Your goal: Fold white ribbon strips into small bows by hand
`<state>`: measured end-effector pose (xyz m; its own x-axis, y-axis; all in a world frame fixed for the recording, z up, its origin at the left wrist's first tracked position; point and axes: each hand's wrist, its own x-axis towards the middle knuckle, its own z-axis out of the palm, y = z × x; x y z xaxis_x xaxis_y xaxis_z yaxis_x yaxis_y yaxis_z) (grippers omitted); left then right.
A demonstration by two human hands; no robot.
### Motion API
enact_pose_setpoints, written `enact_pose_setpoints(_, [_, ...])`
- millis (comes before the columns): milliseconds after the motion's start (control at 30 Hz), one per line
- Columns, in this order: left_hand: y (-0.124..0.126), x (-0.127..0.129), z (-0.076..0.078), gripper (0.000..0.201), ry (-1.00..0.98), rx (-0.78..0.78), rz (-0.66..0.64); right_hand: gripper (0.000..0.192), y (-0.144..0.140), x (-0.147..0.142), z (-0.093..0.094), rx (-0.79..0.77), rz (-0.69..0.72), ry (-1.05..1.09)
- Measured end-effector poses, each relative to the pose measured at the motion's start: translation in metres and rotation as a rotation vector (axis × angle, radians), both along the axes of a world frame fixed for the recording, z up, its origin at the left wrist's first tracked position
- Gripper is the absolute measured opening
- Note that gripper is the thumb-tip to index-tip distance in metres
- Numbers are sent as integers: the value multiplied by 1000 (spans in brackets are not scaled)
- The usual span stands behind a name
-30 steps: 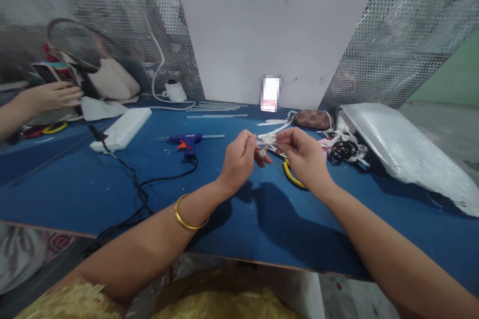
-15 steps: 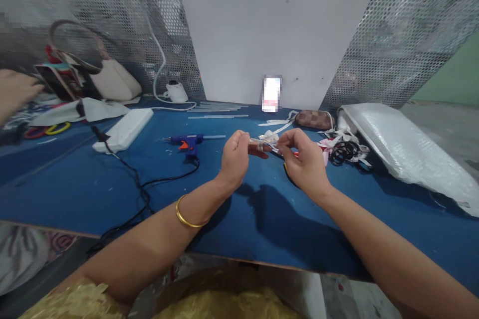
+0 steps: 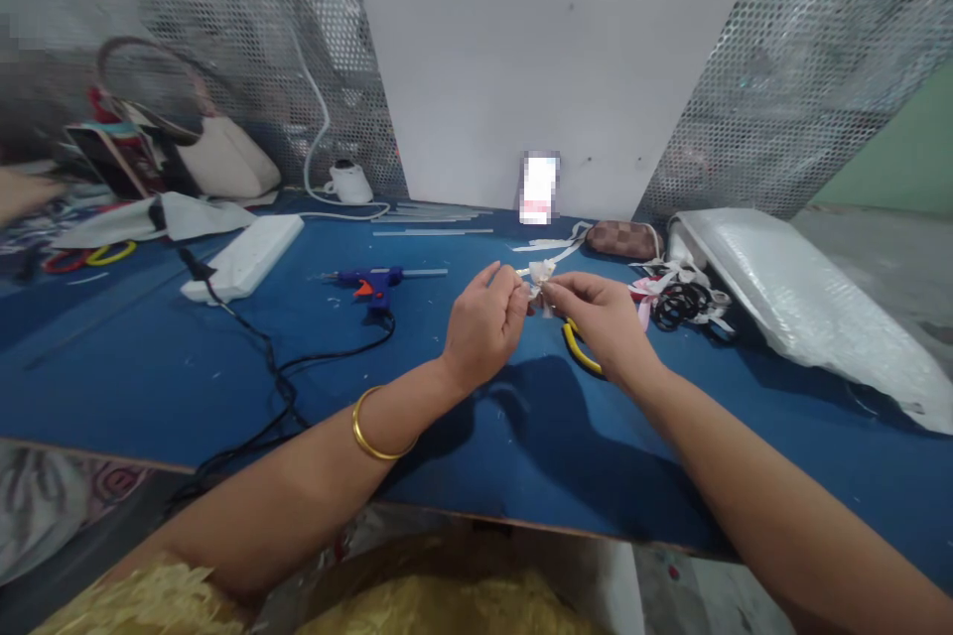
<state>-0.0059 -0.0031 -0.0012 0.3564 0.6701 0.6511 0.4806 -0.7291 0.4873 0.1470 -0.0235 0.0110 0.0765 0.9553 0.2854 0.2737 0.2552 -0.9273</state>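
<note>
Between fingertips: small white ribbon piece (image 3: 541, 276), left hand (image 3: 483, 322) & right hand (image 3: 600, 317) both pinching it above blue table (image 3: 223, 367). Yellow-handled pliers (image 3: 577, 349) lying just under right fingers; glue gun (image 3: 376, 280) well left.

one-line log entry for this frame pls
left hand: pinching small white ribbon piece | right hand: pinching same piece | above blue table | nearby: yellow-handled pliers, blue glue gun
</note>
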Motion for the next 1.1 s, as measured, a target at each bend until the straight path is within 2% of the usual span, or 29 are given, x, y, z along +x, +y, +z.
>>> enact_pose_setpoints(100, [0, 1, 1, 23, 73, 63, -46, 18, 1, 0, -1, -54, 66, 145])
enact_pose_setpoints(167, [-1, 0, 3, 23, 72, 26, -52, 17, 3, 0, -4, -50, 44, 167])
enact_pose_setpoints(267, [-4, 0, 6, 26, 1, -138, -30, 17, 5, -1, -14, -16, -74, 116])
enact_pose_setpoints(367, [-3, 0, 6, 28, -147, -365, -55, 17, 4, -5, -19, 39, -123, 26])
enact_pose_setpoints(567, [4, 3, 1, 28, -412, -660, -183, 18, -2, -10, -11, 240, -209, -155])
enact_pose_setpoints(667, [3, 3, 2, 28, -401, -654, -157, 16, -2, -10, -9, 172, -124, -90])
enact_pose_setpoints(833, [-3, 1, 4, 27, -247, -497, -95, 27, -3, -9, -8, -115, 232, 199])
enact_pose_setpoints(933, [-5, 1, 4, 27, -231, -498, -93, 28, -2, -9, -7, -165, 274, 261])
enact_pose_setpoints(1100, [-2, 1, 4, 28, -273, -562, -114, 13, 0, -7, -6, -107, 307, 369])
